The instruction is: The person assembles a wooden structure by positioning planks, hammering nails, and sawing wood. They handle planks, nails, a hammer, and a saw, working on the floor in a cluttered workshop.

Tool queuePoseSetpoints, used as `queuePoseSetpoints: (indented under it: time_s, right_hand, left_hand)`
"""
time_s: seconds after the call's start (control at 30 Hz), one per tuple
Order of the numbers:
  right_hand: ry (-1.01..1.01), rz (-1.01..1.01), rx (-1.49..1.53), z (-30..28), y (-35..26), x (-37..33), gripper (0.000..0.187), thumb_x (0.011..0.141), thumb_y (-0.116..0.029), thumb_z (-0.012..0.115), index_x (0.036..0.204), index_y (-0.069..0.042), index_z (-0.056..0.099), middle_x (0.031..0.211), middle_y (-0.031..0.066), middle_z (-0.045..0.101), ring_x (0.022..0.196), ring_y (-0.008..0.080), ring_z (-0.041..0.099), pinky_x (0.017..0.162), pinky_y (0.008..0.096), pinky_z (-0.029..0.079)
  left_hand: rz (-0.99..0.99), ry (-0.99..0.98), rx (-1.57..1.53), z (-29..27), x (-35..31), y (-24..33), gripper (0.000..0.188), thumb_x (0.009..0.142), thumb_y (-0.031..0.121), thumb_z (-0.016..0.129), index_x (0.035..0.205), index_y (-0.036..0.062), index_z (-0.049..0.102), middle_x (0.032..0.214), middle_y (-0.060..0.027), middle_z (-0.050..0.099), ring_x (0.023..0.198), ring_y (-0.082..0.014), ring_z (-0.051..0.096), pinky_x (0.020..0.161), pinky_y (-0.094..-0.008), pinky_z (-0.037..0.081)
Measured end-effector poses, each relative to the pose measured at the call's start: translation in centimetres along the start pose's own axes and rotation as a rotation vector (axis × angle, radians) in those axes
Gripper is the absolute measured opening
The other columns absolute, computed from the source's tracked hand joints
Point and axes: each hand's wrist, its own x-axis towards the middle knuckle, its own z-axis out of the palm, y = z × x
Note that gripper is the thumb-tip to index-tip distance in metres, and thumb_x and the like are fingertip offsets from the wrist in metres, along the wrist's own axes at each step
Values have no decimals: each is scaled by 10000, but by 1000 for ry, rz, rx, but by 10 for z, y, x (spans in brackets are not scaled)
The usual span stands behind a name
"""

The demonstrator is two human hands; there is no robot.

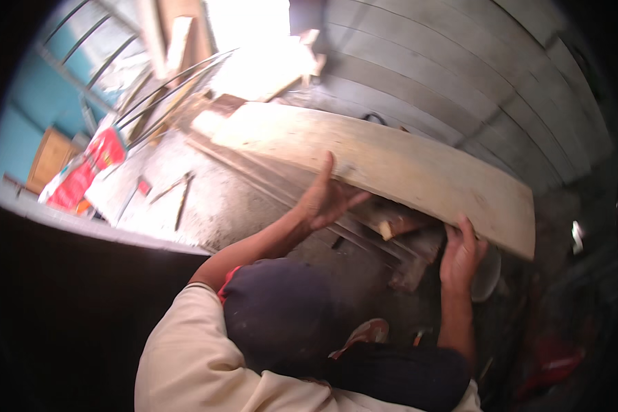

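A long pale wooden board (pixel 391 154) with a curved upper edge slants across the middle, its near right end raised. My left hand (pixel 323 199) is at the board's lower edge, thumb up against its face and fingers stretched out below. Near the right end, my right hand (pixel 462 254) grips the same edge, fingertips against the wood and the rest partly hidden. Beneath the board lie darker wooden beams (pixel 261 175) and a short wood piece (pixel 395 226) with a pale cut end. The board's far left end appears to touch the wood there.
A hammer-like tool (pixel 172 189) and a thin stick (pixel 183 202) lie on the pale floor at left. Beyond them are a red plastic bag (pixel 93 172) and metal rods (pixel 165 93). A grey panelled surface (pixel 446 62) stands behind; a whitish round container (pixel 486 275) sits beside my right hand.
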Motion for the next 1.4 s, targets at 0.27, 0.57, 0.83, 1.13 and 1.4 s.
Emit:
queuePoseSetpoints:
  time_s: [0.27, 0.57, 0.83, 1.13, 1.4]
  right_hand:
    - [-432, -441, -1109, -17, 18, -37, 725, 847, -355, 915, 1437, -57, 618, 1234, 141, 550, 746, 218, 663, 687, 366, 578]
    - [-663, -769, -1416, -29, 78, -49, 532, 846, -324, 839, 1327, -213, 641, 1451, 163, 537, 894, 348, 726, 793, 475, 594]
    - [-605, -916, -1300, -99, 46, -84, 187, 847, -195, 777, 1022, -195, 711, 1347, 79, 675, 858, 215, 639, 767, 402, 525]
    - [-530, -916, -1219, -116, 29, -91, 30, 937, -182, 713, 967, -177, 710, 1363, 72, 701, 857, 190, 638, 746, 373, 506]
    - [-538, -906, -1267, -123, 34, -87, 207, 944, -229, 730, 1139, -158, 725, 1389, 88, 679, 947, 202, 691, 773, 369, 539]
  left_hand:
    - [284, 248, 79, 2, 25, 31, 422, 990, 110, 737, 1364, 14, 566, 1345, -121, 671, 1257, -268, 662, 1117, -442, 558]
    - [234, 54, 59, -65, 24, 118, 383, 1062, 123, 628, 1381, -72, 540, 1369, -225, 664, 1244, -314, 695, 1002, -393, 659]
    - [312, 268, 223, -110, 9, 124, 443, 1060, 168, 634, 1422, -65, 531, 1411, -202, 658, 1309, -316, 652, 1131, -452, 552]
    - [270, 369, 262, -132, 13, 113, 479, 1051, 179, 644, 1462, -39, 529, 1474, -195, 627, 1381, -329, 590, 1219, -487, 441]
    - [128, 350, 175, -152, 4, 124, 459, 1041, 186, 659, 1440, -28, 580, 1435, -176, 673, 1351, -298, 627, 1193, -466, 480]
